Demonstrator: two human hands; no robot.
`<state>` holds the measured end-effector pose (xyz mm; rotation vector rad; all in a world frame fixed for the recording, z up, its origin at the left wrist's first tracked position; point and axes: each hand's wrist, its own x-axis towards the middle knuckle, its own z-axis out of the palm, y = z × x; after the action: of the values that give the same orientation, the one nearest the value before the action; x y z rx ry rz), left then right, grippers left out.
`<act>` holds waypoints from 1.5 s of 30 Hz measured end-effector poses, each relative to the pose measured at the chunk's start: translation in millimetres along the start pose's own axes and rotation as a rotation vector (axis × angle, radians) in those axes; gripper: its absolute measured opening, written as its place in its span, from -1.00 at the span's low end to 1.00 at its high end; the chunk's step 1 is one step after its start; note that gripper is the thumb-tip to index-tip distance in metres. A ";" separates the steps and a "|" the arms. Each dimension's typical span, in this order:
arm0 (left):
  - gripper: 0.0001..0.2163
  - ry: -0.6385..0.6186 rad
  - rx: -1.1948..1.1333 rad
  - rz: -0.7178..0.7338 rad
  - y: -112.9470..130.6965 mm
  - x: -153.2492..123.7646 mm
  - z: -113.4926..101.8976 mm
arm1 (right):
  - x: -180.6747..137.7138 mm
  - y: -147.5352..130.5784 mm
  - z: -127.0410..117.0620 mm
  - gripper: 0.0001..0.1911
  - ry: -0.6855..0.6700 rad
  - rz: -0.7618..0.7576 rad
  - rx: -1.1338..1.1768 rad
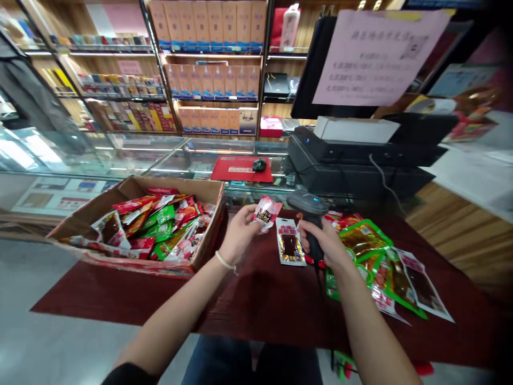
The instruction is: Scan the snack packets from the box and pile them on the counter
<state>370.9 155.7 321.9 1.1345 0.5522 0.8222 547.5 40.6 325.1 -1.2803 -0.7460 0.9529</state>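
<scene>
My left hand [241, 231] pinches a small pink and white snack packet [265, 215] by its left side, raised above the dark red tabletop [248, 289]. In my right hand [320, 240] is a black handheld barcode scanner [308, 206], fingers wrapped round its handle and its head pointing toward the left. Between the two hands lies a white snack packet with a dark window [289, 243]. To the left stands an open cardboard box [132, 262] full of red, green and white packets. Several green-edged packets [366, 243] are piled right of the scanner, partly hidden by my right forearm.
Behind the table runs a glass counter [168, 155] carrying a red mat [232, 168] with a black mouse [259, 164]. A monitor with a pink paper sheet [377, 59] stands above black equipment [360, 155] at right. Stocked shelves [212, 53] fill the back wall.
</scene>
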 end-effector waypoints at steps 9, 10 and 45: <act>-0.67 0.129 -0.013 -0.144 -97.8 19.4 -10.5 | -3.7 24.7 -22.5 -0.63 0.066 0.078 0.027; -0.69 0.121 -0.031 -0.174 -97.6 18.0 -12.7 | -3.6 26.5 -22.6 -0.62 0.070 0.084 0.025; -0.50 0.188 -0.058 0.061 -104.2 27.7 -30.6 | -6.6 32.7 -23.2 -0.54 0.060 0.125 -0.206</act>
<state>394.4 175.4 214.1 1.0315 0.6476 0.9977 559.7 25.2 289.5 -1.5441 -0.7382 0.9522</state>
